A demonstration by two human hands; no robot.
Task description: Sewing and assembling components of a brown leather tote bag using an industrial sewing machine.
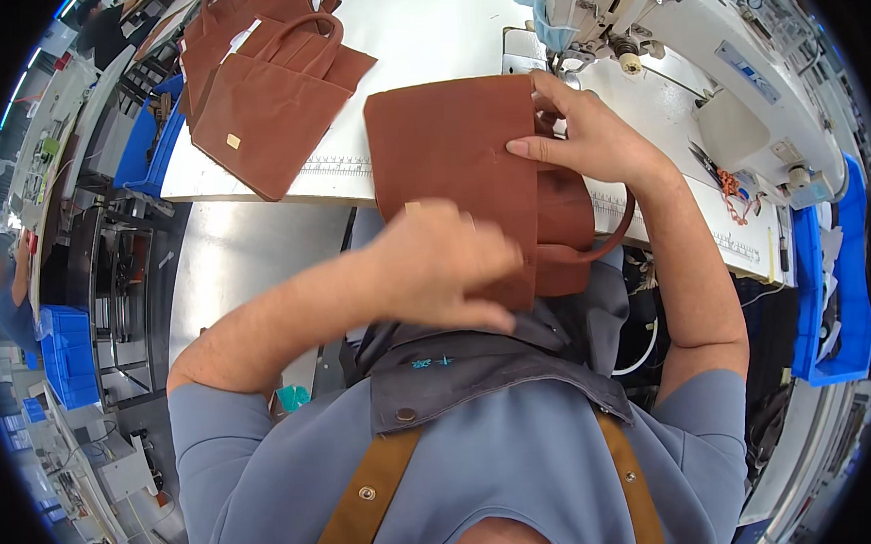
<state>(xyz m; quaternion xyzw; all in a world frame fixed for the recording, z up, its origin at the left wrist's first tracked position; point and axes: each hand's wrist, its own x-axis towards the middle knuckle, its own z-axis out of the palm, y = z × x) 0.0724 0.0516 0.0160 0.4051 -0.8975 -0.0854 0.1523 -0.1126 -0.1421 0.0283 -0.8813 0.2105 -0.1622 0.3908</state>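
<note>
Bag (449,145) across the tabletop's (425,39) near edge

I have the brown bag partly on the tabletop, its near part overhanging, its looped handle (623,227) to the right; my right hand (590,134) pinches its far right edge, thumb on top; my left hand (435,262), blurred over the near part, has its thumb spread from the fingers, and I cannot tell whether it touches; a sewing machine (767,73) stands far right, more bags (273,114) lie far left; I judge this a positioning step; the next move seems to call for a steady right pinch.
</note>
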